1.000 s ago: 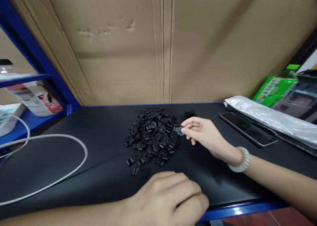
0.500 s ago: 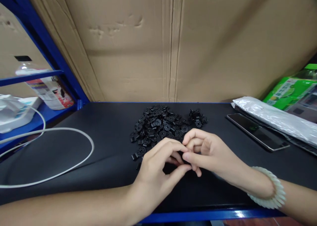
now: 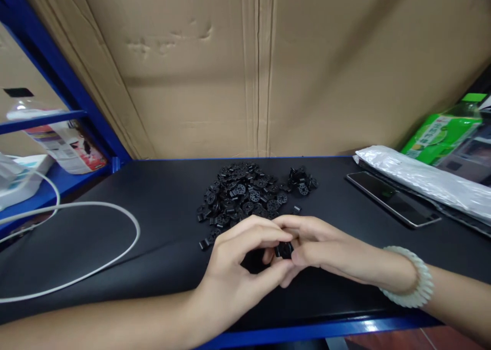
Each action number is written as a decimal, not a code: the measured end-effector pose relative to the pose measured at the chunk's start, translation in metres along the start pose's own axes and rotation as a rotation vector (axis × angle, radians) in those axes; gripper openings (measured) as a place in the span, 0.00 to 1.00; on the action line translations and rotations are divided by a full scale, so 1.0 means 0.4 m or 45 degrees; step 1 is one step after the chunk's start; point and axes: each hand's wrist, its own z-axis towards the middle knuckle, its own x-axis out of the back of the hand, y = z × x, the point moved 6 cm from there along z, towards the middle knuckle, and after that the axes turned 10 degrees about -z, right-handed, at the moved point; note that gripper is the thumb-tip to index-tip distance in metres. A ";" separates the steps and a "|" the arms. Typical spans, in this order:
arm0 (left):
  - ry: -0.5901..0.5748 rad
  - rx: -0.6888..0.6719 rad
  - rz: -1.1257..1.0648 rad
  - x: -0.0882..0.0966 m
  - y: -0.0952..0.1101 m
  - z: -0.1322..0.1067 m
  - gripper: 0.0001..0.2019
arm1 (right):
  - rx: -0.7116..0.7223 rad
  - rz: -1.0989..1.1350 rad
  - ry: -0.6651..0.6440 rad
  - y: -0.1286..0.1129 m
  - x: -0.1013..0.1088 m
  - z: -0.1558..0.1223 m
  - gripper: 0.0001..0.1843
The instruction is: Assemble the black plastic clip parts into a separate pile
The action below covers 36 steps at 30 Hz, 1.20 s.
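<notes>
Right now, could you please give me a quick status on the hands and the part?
Both hands, left hand and right hand, pinch one small black part. Pile of black parts just beyond. Nothing between.

left hand [image 3: 238, 268] + right hand [image 3: 326, 248]: pinch small black part [image 3: 284, 249] | black parts pile [image 3: 241, 199] beyond | phone [image 3: 391, 199] right

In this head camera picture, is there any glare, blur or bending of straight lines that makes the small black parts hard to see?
Head view: the wide lens bends the blue shelf frame at the left; light glares on the plastic bag and reflects off the phone; the black part between left hand and right hand merges with the dark table; the pile of black parts stays fairly sharp.
</notes>
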 end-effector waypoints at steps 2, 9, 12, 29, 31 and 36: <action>-0.027 -0.014 -0.019 -0.005 0.001 0.003 0.11 | -0.023 -0.002 -0.023 0.000 -0.003 -0.001 0.17; -0.071 -0.027 -0.009 -0.016 -0.003 0.005 0.12 | -0.044 -0.248 -0.121 -0.007 -0.004 -0.003 0.22; -0.078 -0.028 0.028 -0.022 -0.004 0.005 0.12 | 0.008 -0.331 -0.130 -0.012 -0.002 -0.003 0.22; 0.137 0.102 -0.174 0.012 -0.025 0.020 0.12 | -0.015 0.159 -0.008 0.010 0.009 0.010 0.24; 0.129 0.099 -0.145 0.014 -0.026 0.021 0.11 | 0.041 -0.088 -0.003 -0.007 0.028 0.003 0.29; -0.020 0.104 0.169 0.002 -0.023 0.016 0.12 | 0.365 -1.421 0.449 -0.082 0.129 -0.023 0.32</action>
